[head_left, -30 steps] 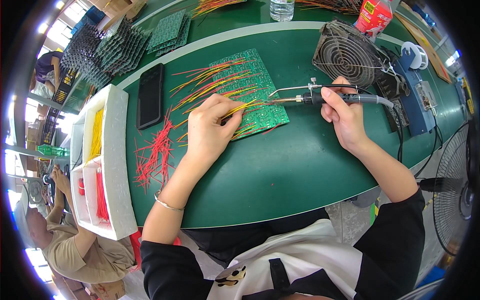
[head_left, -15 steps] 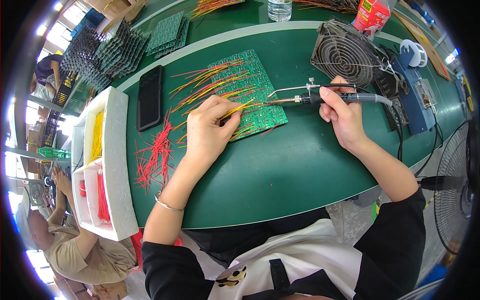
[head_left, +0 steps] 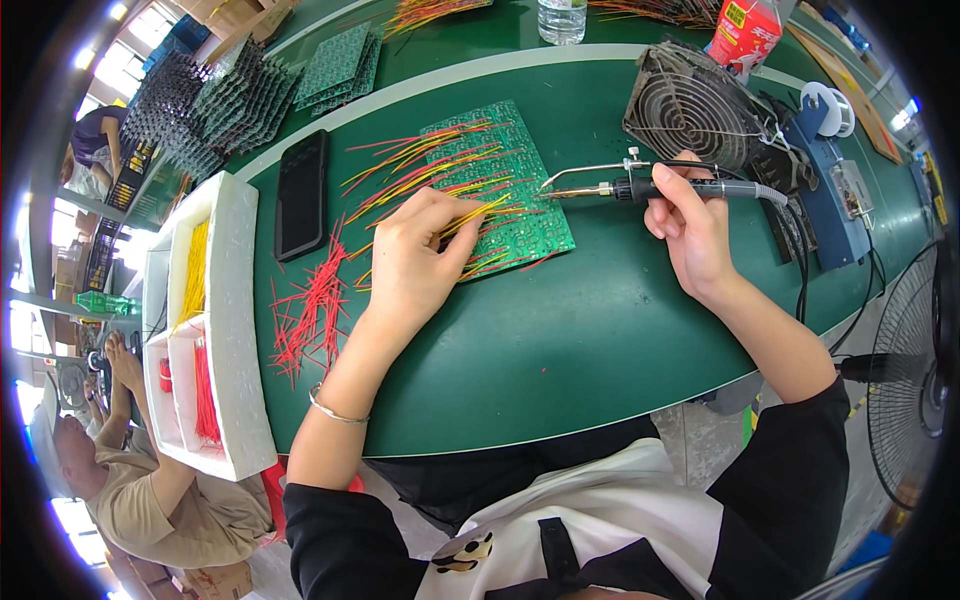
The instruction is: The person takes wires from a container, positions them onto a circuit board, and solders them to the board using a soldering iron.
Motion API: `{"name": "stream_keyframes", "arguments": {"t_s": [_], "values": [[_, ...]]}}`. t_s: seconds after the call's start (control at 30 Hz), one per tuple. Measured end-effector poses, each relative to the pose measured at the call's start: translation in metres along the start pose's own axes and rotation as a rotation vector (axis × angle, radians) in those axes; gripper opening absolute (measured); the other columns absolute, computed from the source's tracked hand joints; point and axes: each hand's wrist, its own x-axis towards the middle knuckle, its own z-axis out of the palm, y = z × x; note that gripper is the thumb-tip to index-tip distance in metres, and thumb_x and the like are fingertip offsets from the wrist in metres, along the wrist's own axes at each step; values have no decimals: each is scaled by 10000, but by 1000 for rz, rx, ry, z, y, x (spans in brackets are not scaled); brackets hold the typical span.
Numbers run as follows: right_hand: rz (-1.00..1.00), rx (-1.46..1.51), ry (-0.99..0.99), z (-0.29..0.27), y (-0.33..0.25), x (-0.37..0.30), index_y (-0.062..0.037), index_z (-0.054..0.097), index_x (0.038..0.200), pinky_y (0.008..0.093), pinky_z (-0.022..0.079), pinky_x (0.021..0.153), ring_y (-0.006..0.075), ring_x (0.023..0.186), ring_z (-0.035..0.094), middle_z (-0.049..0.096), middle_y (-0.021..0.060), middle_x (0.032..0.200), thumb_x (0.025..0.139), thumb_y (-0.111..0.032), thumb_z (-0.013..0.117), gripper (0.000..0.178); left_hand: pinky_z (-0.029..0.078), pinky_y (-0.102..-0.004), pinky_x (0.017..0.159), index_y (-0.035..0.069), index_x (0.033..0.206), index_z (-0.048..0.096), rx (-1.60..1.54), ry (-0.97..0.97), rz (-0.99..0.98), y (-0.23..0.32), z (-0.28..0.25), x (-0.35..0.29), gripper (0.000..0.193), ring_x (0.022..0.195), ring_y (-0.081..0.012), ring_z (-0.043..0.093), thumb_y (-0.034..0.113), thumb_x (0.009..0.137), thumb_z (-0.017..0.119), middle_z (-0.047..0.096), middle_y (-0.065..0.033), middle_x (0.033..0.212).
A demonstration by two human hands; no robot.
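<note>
My left hand (head_left: 418,255) pinches a yellow wire (head_left: 488,210) over the green circuit board (head_left: 535,235). Rows of red and yellow wires (head_left: 420,150) stick out from the board's left side. In my right hand (head_left: 692,228) is a soldering iron (head_left: 640,189), gripped by its dark handle with the fingers wrapped round it. A thin metal tube (head_left: 585,170), clamped along the iron, ends close to the iron's tip. That tip points left, just above the board near the wire's end; whether it touches anything I cannot tell.
Loose red wires (head_left: 312,315) lie left of my left hand, by a black phone (head_left: 302,195). A white foam box (head_left: 235,400) holds yellow and red wires. A grilled fan unit (head_left: 690,105) and a blue solder-reel stand (head_left: 825,190) are at right. Stacked boards (head_left: 335,65) stand far left.
My right hand has drawn the soldering iron slightly right and up, so its tip is farther from the wire. My left hand has barely moved and still pinches the yellow wire.
</note>
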Motion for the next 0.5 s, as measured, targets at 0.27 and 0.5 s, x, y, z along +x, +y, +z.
{"name": "stream_keyframes", "arguments": {"t_s": [0.27,0.5], "values": [[-14,3,23,1,-3,-1,-78,450,777,220,291,423,46,435,334,440,-8,537,836,-143,604,177,245,-191,456,28,907,658,175,161,8,-5,-36,11,104,534,-14,341,48,831,590,524,20,687],[-3,35,-5,-2,-3,-3,-80,448,779,220,298,424,44,432,330,444,-5,542,835,-150,604,180,243,-144,453,37,858,609,107,214,26,14,-46,8,36,531,23,359,65,839,597,528,55,691]]}}
